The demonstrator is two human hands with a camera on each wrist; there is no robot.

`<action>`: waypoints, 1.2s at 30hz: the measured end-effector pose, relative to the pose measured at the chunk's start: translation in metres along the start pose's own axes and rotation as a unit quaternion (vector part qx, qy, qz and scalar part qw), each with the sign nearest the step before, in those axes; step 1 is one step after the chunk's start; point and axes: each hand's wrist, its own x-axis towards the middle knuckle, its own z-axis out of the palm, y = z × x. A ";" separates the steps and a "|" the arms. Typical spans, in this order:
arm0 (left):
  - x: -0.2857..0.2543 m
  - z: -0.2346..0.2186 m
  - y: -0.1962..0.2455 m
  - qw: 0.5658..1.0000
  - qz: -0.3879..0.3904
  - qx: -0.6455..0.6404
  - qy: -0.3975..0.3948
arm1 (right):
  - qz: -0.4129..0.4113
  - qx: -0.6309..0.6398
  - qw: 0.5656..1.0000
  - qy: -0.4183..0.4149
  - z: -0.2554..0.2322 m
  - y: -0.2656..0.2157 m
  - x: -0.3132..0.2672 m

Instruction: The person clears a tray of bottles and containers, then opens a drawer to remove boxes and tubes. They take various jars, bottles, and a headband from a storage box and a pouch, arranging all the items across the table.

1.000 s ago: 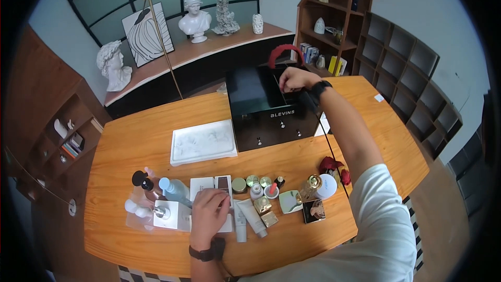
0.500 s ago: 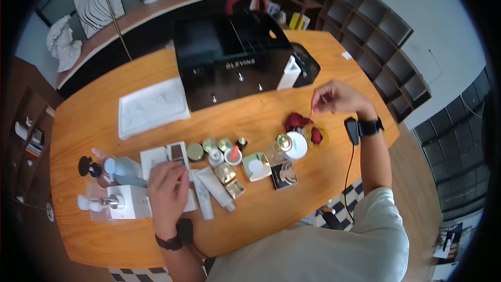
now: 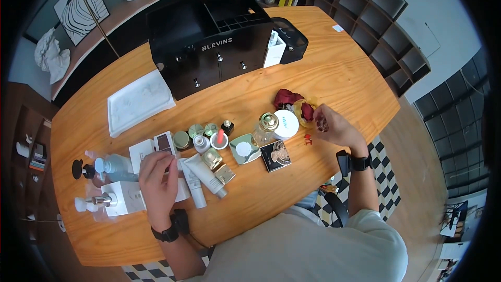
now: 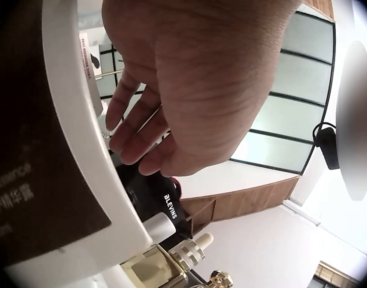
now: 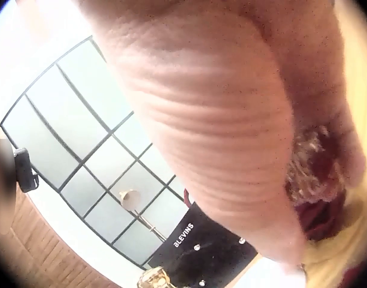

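Note:
My right hand is low over the table's right side, fingers curled round a glittery, beaded-looking thing; what it is exactly I cannot tell. Beside the fingertips are a sheer yellow fabric piece and dark red crumpled fabric. A small bright red item lies just below the hand. Fingers loosely bent and holding nothing, my left hand hovers at the white boxes. Close by it are a white pump bottle and two squeeze tubes.
A black drawer case stands at the back, a white tray to its left. Along the front are a blue bottle, small jars, a perfume bottle, a white round jar and a black compact.
My right hand has come from the top of the black case to beside the fabric pieces at front right. A small red item now lies on the table. The left hand stays by the boxes.

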 end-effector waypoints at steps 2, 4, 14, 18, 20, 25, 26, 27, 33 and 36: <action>0.000 0.000 -0.001 1.000 -0.002 -0.005 0.003 | 0.044 0.045 0.998 0.014 0.013 0.009 -0.009; -0.001 0.000 -0.001 1.000 -0.013 -0.010 0.005 | 0.044 0.069 0.995 0.063 0.026 0.011 -0.015; -0.001 0.001 0.002 1.000 -0.026 -0.016 -0.003 | 0.013 -0.032 0.988 0.154 0.051 0.007 -0.023; 0.000 -0.001 -0.003 1.000 0.000 -0.004 0.013 | 0.011 0.017 0.992 0.124 0.038 -0.012 -0.015; 0.000 -0.003 -0.002 1.000 0.003 0.001 0.020 | -0.010 -0.015 0.994 0.109 0.006 -0.014 -0.001; 0.000 -0.003 -0.001 0.999 0.029 -0.002 0.038 | -0.144 -0.041 0.975 0.165 -0.066 -0.082 0.093; 0.000 -0.003 0.000 0.999 0.032 -0.004 0.037 | -0.246 -0.065 0.947 0.195 -0.067 -0.103 0.124; 0.000 -0.003 0.001 0.999 0.035 -0.005 0.035 | -0.266 -0.050 0.947 0.170 -0.066 -0.124 0.155; 0.001 -0.009 0.005 0.999 0.029 0.008 0.044 | -0.348 -0.164 0.923 -0.003 -0.032 -0.141 0.375; -0.001 -0.007 -0.002 0.999 0.024 0.020 0.042 | -0.257 -0.202 0.941 -0.087 -0.022 -0.142 0.408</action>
